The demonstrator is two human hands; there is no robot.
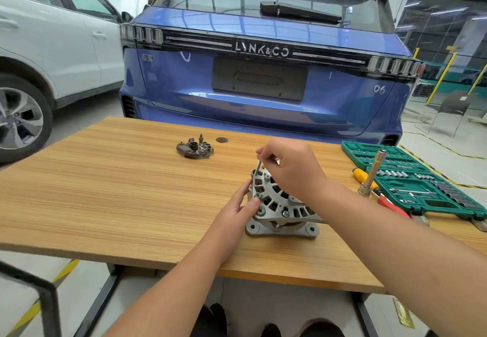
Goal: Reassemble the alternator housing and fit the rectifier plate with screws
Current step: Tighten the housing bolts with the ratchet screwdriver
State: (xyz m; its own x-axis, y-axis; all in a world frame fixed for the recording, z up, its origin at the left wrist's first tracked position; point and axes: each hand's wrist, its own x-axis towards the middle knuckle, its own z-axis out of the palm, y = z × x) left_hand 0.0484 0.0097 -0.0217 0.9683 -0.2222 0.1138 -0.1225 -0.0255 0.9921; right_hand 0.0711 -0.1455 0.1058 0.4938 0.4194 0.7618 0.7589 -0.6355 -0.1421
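Note:
The silver alternator housing (279,210) stands on the wooden table (118,191), right of centre, its vented end tilted towards me. My left hand (237,207) grips its left rim with thumb and fingers. My right hand (290,165) is above the housing and pinches a long thin bolt (258,166) that stands upright at the housing's top left edge. The dark rectifier plate (195,147) lies apart, farther back on the table.
A small dark round disc (222,140) lies behind the rectifier plate. At the right are an open green socket set case (411,181), a yellow-handled screwdriver (365,178), a steel socket driver (374,170) and red-handled pliers (392,206). A blue car stands just behind the table.

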